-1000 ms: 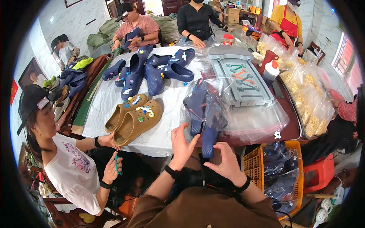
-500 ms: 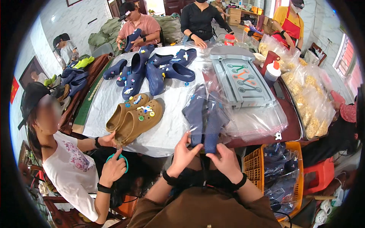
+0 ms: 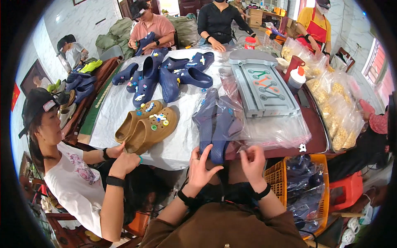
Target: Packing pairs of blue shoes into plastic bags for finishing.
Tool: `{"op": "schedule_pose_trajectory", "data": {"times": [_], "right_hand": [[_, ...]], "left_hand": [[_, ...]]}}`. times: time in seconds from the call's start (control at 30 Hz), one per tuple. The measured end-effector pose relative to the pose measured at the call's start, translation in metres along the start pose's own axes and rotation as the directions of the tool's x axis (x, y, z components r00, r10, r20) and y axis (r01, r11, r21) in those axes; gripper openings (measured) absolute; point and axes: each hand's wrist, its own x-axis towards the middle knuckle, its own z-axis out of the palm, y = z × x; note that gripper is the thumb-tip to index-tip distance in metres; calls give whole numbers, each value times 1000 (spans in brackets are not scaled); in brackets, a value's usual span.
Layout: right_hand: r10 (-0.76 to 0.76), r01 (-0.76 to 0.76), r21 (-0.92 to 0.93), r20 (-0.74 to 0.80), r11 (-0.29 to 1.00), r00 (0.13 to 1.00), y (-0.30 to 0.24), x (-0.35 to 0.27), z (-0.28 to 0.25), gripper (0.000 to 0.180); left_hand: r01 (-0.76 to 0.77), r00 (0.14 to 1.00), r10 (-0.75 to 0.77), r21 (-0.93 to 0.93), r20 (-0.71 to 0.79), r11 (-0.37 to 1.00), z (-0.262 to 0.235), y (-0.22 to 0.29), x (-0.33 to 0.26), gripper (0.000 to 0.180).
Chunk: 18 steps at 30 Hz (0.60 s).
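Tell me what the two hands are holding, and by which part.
Both hands hold a clear plastic bag with a pair of navy clogs inside, at its near end: left hand under the heels, right hand pinching the bag's edge.

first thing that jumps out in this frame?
The pair of navy clogs in a clear plastic bag, at the near table edge, with the left hand and right hand at its open end. Behind them, tan clogs with coloured charms, and a cluster of navy clogs mid-table.
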Motion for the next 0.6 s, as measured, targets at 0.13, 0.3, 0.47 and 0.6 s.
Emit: {"op": "schedule_pose_trajectory", "data": {"times": [0.13,0.3,0.47,0.6], "right_hand": [[-55,1,-167,-322,986,945,24,23,0,44],[202,-194,-141,51,971,978,46,26,3,28],[178,-186,28,173,982,969,28,20,8,20],[17,-66,190,249,980,968,-3,14,6,15]], "left_hand": [[20,999,-18,-45,42,999,1,-3,7,99],[-54,990,45,66,133,996,-4,-2,15,91],[-19,999,18,-34,-38,999,-1,-7,19,89],[-8,983,-2,-54,-184,998,1,-4,20,88]]}}
